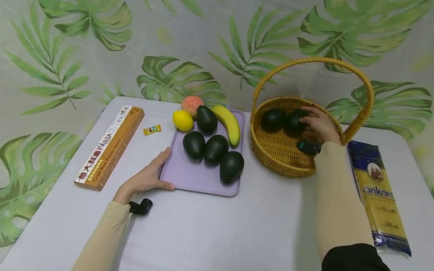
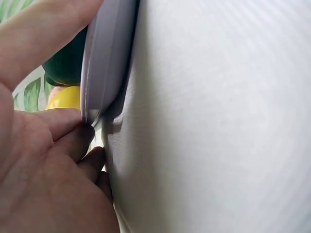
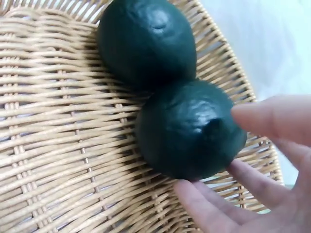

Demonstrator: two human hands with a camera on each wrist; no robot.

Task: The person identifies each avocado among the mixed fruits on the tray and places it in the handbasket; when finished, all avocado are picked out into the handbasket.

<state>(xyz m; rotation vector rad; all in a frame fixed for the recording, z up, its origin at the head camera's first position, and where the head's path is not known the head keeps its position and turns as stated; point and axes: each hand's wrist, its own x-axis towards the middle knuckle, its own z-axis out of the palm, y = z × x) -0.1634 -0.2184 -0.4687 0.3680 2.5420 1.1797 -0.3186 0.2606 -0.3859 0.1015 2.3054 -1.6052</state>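
Observation:
Against the near-left corner of a lilac tray, my left hand rests with fingers spread along the left side and thumb at the front edge. On the tray lie several dark green avocados, a banana, a lemon and a pinkish round fruit. My right hand reaches into a wicker basket, which holds two avocados side by side. Its thumb and fingers lie fairly straight at one side of the nearer avocado; the other avocado touches that one.
Left of the tray are a small yellow candy packet and a long pasta box. A blue and gold ankara packet lies right of the basket. The basket's tall handle arches above it, before a leaf-patterned cloth.

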